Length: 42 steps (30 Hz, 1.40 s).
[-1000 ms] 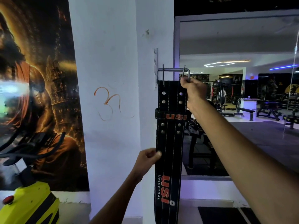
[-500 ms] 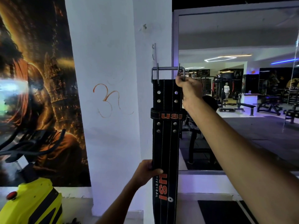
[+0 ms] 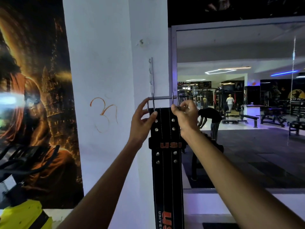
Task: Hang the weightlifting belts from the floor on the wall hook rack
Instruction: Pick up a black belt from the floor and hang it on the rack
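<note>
A black weightlifting belt [image 3: 166, 171] with orange USI lettering and metal rivets hangs straight down against the white pillar. Its metal buckle [image 3: 162, 98] is at the top, level with the thin metal hook rack [image 3: 151, 75] screwed to the pillar. My left hand [image 3: 142, 120] pinches the belt's top left corner and the buckle's left side. My right hand [image 3: 185, 115] grips the buckle's right end, fingers curled around it. Whether the buckle rests on a hook is hidden by my hands.
A large dark and orange poster [image 3: 33, 104] covers the wall to the left. A yellow exercise machine [image 3: 23, 215] stands at lower left. To the right a wall mirror [image 3: 239, 113] reflects the gym, with benches and people in it.
My left hand let go of the belt's lower part and rose to its top left corner. My right hand stays on the buckle.
</note>
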Tool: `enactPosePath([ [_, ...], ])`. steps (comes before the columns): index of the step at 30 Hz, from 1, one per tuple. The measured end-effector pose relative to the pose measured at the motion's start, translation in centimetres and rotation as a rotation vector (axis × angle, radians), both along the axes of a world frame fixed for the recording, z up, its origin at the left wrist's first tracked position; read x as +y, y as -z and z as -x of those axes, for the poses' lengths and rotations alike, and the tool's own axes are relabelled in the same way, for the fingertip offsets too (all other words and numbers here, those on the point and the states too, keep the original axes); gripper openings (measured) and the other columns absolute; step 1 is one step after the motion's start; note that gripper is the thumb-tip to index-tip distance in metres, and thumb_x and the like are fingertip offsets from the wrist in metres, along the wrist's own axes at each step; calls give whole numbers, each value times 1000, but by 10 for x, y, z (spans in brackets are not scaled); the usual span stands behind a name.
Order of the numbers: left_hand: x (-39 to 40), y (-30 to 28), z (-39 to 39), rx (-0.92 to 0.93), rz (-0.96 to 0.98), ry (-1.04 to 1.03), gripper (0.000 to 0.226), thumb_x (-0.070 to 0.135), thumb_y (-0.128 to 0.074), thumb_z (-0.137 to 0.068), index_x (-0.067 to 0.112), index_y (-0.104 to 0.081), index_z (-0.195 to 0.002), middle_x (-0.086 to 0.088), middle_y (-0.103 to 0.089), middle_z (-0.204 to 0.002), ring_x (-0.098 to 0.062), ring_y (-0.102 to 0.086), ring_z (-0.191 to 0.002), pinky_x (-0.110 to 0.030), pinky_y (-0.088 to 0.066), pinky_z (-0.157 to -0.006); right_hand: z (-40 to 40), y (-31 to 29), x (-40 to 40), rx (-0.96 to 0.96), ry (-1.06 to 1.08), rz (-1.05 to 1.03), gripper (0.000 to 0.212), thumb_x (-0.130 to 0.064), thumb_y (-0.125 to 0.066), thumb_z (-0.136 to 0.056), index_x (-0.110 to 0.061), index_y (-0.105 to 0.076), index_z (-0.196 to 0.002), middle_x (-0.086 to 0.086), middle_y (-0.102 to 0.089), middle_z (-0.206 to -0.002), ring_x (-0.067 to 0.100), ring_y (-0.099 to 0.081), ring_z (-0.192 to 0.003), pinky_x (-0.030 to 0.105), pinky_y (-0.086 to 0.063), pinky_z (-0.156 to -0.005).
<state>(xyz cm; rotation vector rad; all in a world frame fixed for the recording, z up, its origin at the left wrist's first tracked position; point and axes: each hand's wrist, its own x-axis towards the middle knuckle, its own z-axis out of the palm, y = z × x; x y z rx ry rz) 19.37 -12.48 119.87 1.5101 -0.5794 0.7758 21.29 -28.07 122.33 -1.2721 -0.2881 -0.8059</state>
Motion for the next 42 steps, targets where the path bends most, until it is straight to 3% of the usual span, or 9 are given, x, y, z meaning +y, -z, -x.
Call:
enactPosePath([
  [2,-6,-5,-14,-40,-63,-80,51,13,-65,-97,26,-54,-145,0,-72,-111,-13,-68,-84,-31,-60,-80,-11,5,-6,-35,-12,83,15,-8,-74,-85,-19,-65,-90,7,-71,-91,18,-66,-85,32,-53,-80],
  [6,-15,-8,-30,-50,-101,-135,45,10,-65,-97,14,-59,-141,5,-67,-111,0,-61,-69,-20,-56,-74,-29,3,-21,-57,-78,171,28,-13,-72,-89,-12,-71,-117,1,-72,-101,14,-65,-99,18,-51,-86],
  [9,-14,-14,-49,-38,-63,-151,41,15,-71,-93,18,-65,-133,-1,-70,-125,-7,-73,-83,-26,-62,-80,-51,-3,-22,-54,-86,164,28,-12,-72,-88,-10,-71,-116,3,-73,-109,14,-67,-104,22,-52,-91],
  [13,-2,-25,-97,-22,39,-158,24,15,-80,-84,17,-76,-107,-8,-77,-113,-32,-78,-90,-46,-63,-81,-94,-8,-12,-49,-79,160,22,-11,-75,-85,-11,-76,-107,2,-76,-104,14,-70,-101,26,-55,-92],
  [17,8,-31,-147,-46,93,-125,21,10,-80,-84,13,-77,-105,-4,-79,-107,-25,-80,-81,-39,-63,-78,-146,-13,3,-112,-53,151,17,-10,-75,-85,-12,-77,-102,2,-76,-101,15,-70,-98,25,-55,-89],
  [24,36,-57,-259,-35,263,-90,17,19,-80,-85,19,-81,-101,-9,-81,-103,-22,-79,-78,-51,-63,-88,-256,-44,44,-174,55,151,14,-13,-75,-85,-16,-77,-99,-1,-76,-94,14,-71,-95,24,-56,-84],
  [34,57,-94,-391,13,226,-45,20,21,-79,-84,41,-80,-84,1,-69,-136,-22,-74,-110,-50,-58,-100,-390,-70,73,-138,170,111,16,-11,-73,-85,-16,-78,-100,-2,-76,-103,12,-70,-97,26,-56,-85],
  [40,57,-98,-447,37,219,-47,25,12,-76,-88,30,-78,-105,7,-78,-110,-2,-73,-80,-30,-60,-95,-441,-74,76,-102,166,114,22,-8,-73,-84,-23,-74,-100,2,-76,-91,18,-72,-86,33,-59,-81],
  [42,56,-93,-461,43,237,-77,40,13,-77,-87,22,-72,-126,7,-75,-119,0,-72,-88,-29,-56,-100,-450,-71,77,-80,154,110,31,-6,-72,-83,-29,-67,-104,4,-75,-87,21,-72,-80,33,-57,-73],
])
